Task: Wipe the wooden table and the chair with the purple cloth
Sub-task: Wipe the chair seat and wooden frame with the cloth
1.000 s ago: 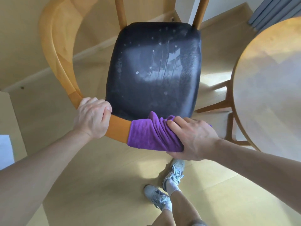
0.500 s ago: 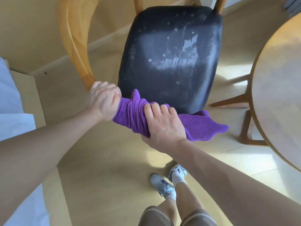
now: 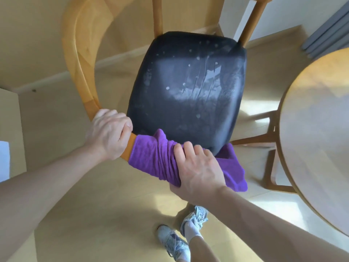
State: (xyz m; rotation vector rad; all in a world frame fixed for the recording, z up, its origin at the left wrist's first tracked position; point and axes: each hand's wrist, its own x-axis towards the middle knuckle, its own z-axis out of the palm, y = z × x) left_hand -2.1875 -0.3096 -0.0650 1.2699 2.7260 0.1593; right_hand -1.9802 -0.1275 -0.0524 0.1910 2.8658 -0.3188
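The right hand (image 3: 198, 167) has its fingers curled over the purple cloth (image 3: 156, 157), squeezing the fabric around the curved wooden backrest rail (image 3: 79, 59) of the chair; the thumb side sits underneath, out of sight. The cloth is bunched into long ridges where the hand clamps it, wrapped like a sleeve round the rail, with a loose tail (image 3: 236, 176) hanging out past the hand toward the table. It is a soft, plush-looking fabric, a vivid violet, and one small peak of it pokes up against the near edge of the seat.

Just beside the cloth's other end, the left hand (image 3: 109, 133) grips the bare rail, fingers wrapped over the top and knuckles raised. A short strip of orange-toned wood shows between that hand and the cloth.

The chair's seat (image 3: 187, 91) is a dark, nearly black padded cushion, glossy in the light, marked with pale spots and streaks. Two wooden uprights rise from its far corners.

To the right stands the round wooden table (image 3: 317, 129), its top pale and sunlit, its leg frame visible below the edge. Down on the light wood floor (image 3: 94, 214) are the person's grey sneakers (image 3: 173, 241) and white socks.
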